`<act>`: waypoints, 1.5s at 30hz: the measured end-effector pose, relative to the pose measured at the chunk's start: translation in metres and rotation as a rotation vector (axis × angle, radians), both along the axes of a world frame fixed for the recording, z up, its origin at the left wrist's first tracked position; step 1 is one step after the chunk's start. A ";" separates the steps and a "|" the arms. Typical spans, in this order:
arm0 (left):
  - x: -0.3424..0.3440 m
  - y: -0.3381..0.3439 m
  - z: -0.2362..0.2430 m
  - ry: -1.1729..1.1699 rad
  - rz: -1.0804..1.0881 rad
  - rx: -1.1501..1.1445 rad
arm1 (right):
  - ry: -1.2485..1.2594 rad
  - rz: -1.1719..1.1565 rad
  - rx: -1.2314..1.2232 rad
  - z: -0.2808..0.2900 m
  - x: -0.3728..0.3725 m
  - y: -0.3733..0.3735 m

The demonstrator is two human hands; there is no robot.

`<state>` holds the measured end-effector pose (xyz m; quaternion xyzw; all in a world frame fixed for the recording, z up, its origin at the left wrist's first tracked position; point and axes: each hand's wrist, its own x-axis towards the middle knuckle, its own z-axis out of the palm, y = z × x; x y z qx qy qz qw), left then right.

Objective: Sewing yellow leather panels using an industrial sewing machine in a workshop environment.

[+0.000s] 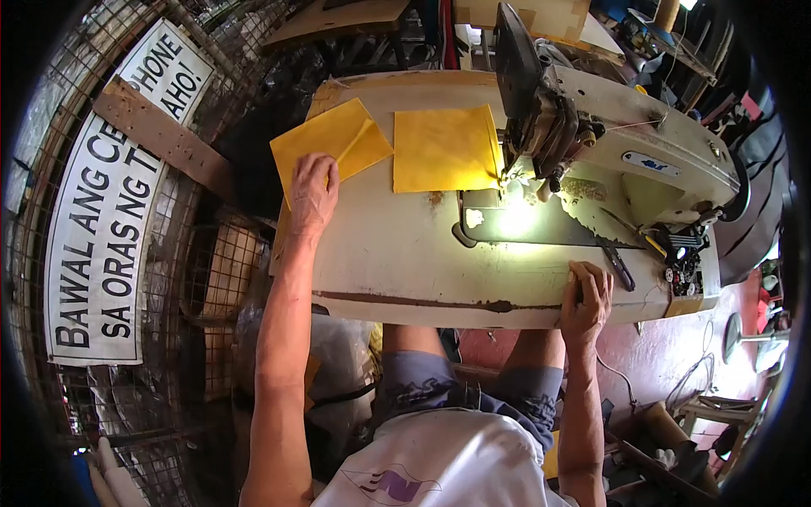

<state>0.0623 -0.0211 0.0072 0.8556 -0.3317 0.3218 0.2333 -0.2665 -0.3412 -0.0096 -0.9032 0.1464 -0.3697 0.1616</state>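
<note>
My left hand (315, 188) has its fingers bent down close together onto a yellow sheet (345, 118) at the table's far left, gripping it. The sheet looks like leather or thick cloth and lies askew, with a loose fold or layer on top. Beside it, a squarer yellow piece (443, 150) lies flat, its right edge reaching the needle area of a sewing machine (541, 118). The machine's lamp lights the plate below the needle. On the table's front edge rests my right hand (587, 296), fingers loosely curled with nothing seen in them.
Right of the plate, a dark slim tool (618, 267) lies near a bobbin winder (683, 249). The worn pale table (397, 262) ends just before my lap. A wire mesh wall with a white sign (101, 245) stands left. A thread cone (666, 15) is at the upper right.
</note>
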 end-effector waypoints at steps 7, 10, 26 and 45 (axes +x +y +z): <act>-0.123 -0.048 0.054 0.034 -0.211 0.125 | 0.254 0.361 1.191 0.044 0.044 0.021; -0.208 -0.073 0.035 0.135 -0.425 0.322 | 0.502 0.489 1.602 0.056 0.084 0.007; -0.085 -0.149 0.018 0.151 -0.768 0.407 | 0.372 0.391 0.120 0.032 0.071 -0.006; -0.069 -0.140 0.009 0.017 -0.925 0.360 | 0.267 0.470 -0.234 0.027 0.056 0.000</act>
